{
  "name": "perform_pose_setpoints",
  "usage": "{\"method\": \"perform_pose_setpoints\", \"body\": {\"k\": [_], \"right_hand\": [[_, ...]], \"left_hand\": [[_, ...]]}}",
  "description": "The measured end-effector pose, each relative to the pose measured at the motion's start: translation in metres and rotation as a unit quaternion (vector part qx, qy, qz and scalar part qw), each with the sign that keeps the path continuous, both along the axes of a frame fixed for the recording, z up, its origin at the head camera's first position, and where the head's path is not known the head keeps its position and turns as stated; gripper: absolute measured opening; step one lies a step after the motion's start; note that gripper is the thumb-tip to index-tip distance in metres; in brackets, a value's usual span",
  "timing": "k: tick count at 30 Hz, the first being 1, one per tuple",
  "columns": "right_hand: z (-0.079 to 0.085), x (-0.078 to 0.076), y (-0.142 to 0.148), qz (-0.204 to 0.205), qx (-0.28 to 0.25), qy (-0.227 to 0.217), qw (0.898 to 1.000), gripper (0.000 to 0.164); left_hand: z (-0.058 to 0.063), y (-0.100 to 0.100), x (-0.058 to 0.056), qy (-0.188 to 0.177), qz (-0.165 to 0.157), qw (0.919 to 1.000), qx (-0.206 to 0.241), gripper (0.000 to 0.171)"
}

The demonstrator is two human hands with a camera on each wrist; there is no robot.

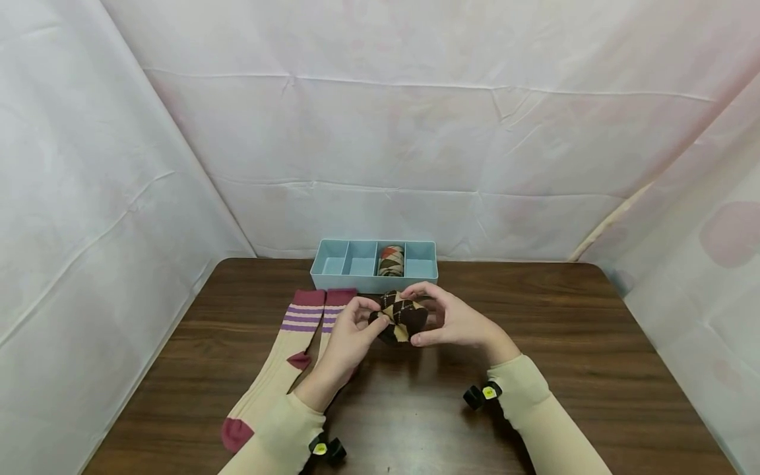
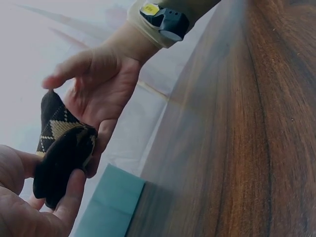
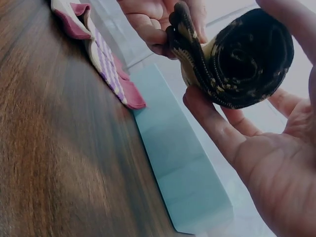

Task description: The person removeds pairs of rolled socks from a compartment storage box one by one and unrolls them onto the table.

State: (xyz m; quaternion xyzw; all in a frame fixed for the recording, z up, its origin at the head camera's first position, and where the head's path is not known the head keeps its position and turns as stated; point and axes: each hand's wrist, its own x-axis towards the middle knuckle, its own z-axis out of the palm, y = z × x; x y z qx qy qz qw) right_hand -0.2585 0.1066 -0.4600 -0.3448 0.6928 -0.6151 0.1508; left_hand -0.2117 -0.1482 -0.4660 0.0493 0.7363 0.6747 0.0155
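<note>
Both hands hold a rolled-up pair of dark brown argyle socks (image 1: 410, 318) above the table, just in front of the blue tray. The left hand (image 1: 350, 338) pinches the folded cuff end of the roll between thumb and fingers. On the other side, the right hand (image 1: 460, 320) grips the roll with its thumb and curved fingers. Seen from the right wrist, the sock roll (image 3: 252, 59) shows its spiral end, with a loose flap (image 3: 190, 47) at the left hand's fingers. The left wrist view shows tan diamonds on the roll (image 2: 61, 131).
A light blue tray (image 1: 371, 285) with a row of compartments stands at the table's back edge. One compartment holds a rolled argyle sock bundle (image 1: 392, 262). Cream socks (image 1: 270, 379) with maroon toes and purple stripes lie flat on the wooden table (image 1: 594, 369), left of the hands.
</note>
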Motion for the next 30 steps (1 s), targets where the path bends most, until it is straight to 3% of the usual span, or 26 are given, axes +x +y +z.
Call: {"method": "perform_pose_setpoints", "body": {"k": [6,11,21,30], "right_hand": [[0.001,0.0,-0.002,-0.05,0.06,0.03,0.997,0.066],[0.004,0.0,0.002,-0.063,0.124,0.05,0.989,0.055],[-0.01,-0.009,0.013,-0.034,0.181,0.058,0.981,0.043],[-0.022,-0.014,0.019,-0.014,0.197,0.064,0.978,0.042]], "left_hand": [[-0.003,0.0,0.001,-0.004,-0.015,0.9998,-0.016,0.029],[-0.005,-0.002,0.003,-0.032,-0.049,0.9973,-0.045,0.03],[-0.016,-0.002,0.008,-0.053,-0.116,0.9854,-0.113,0.032],[-0.02,0.001,0.014,-0.067,-0.138,0.9722,-0.177,0.032]]}}
